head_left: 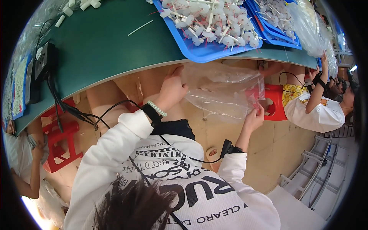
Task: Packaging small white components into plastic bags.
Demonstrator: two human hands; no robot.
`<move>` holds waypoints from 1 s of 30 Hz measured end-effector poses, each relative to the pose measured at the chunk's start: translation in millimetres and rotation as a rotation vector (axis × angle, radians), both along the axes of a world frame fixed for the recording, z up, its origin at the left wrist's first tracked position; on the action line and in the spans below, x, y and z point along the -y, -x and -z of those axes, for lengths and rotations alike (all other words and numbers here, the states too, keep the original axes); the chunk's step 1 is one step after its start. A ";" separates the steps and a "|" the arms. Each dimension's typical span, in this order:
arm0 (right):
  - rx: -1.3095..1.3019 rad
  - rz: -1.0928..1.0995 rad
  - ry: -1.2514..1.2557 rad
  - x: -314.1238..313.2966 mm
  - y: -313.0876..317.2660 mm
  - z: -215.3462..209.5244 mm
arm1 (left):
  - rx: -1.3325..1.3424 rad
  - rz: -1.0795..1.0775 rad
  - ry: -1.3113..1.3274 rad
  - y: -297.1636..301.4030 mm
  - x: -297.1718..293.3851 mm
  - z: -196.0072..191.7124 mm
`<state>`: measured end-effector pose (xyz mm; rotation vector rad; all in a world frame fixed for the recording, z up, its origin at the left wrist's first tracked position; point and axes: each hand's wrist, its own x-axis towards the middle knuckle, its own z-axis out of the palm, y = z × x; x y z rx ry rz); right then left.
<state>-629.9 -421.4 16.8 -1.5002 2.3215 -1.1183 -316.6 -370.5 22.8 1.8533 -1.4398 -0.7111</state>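
Observation:
A clear plastic bag [218, 92] is stretched out in front of my lap, just below the table's front edge. My left hand [173, 89] is closed at the bag's left end, its fingers curled and partly hidden. At the bag's lower right corner, my right hand [253, 118] pinches the film between thumb and fingers. The bag looks flat, and the floor and a red stool show through it. Just beyond it, on the table, a blue tray [203, 56] is heaped with small white plastic parts [214, 23] that have discs, stems and thin red strands.
More blue trays [276, 38] of similar parts are stacked at the far right of the green table [115, 42]. A thin white stick [140, 28] lies on it. Black cables [73, 113] hang at the left. Co-workers sit on both sides, near red stools [63, 143]. A metal ladder [316, 168] is at right.

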 end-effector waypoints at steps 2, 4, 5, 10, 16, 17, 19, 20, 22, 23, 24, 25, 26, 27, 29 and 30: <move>0.004 0.022 -0.058 -5.6 6.1 6.8 | -0.066 0.091 -0.203 0.7 -2.3 -7.1; -0.083 -0.048 -0.307 -9.0 38.4 58.0 | 0.040 0.123 -0.152 8.4 -4.5 32.6; -0.162 -0.117 -0.568 -11.4 51.3 77.3 | 0.151 0.153 -0.112 12.6 -4.6 49.7; -0.225 -0.111 -0.895 -25.0 -0.9 34.1 | 0.110 0.267 -0.288 12.2 -6.7 49.6; -0.730 -0.458 -0.148 -5.3 -58.1 -22.5 | 0.034 0.371 -0.395 -0.5 3.9 30.4; -0.787 -0.582 -0.095 3.8 -75.4 -25.5 | 0.012 0.434 -0.500 -2.5 6.0 25.2; -0.957 -0.600 -0.041 28.9 -86.4 1.4 | 0.009 0.464 -0.527 -3.1 9.0 12.3; -0.958 -0.597 -0.044 40.9 -89.1 9.7 | 0.005 0.483 -0.555 -4.4 9.3 9.8; -0.968 -0.563 -0.270 66.2 -95.9 18.8 | 0.032 0.395 -0.380 -4.7 -0.9 26.3; -0.968 -0.563 -0.266 78.8 -96.2 20.1 | 0.058 0.307 -0.207 -4.5 -4.0 36.1; -0.882 -0.525 -0.263 88.9 -91.8 23.5 | 0.056 0.308 -0.210 -4.6 -2.7 32.1; -0.792 -0.492 -0.255 93.6 -94.5 21.9 | 0.028 0.372 -0.350 -7.1 0.9 22.4; -0.790 -0.497 -0.255 96.2 -97.4 21.1 | -0.001 0.435 -0.490 -8.5 3.9 13.6; -0.683 -0.437 -0.235 96.9 -106.1 9.9 | -0.001 0.428 -0.491 -8.7 5.0 9.1; -0.573 -0.385 -0.214 101.5 -114.9 8.0 | -0.020 0.473 -0.512 -9.5 6.3 3.2; -0.492 -0.403 -0.138 105.7 -113.9 12.0 | -0.019 0.476 -0.508 -6.4 5.0 11.3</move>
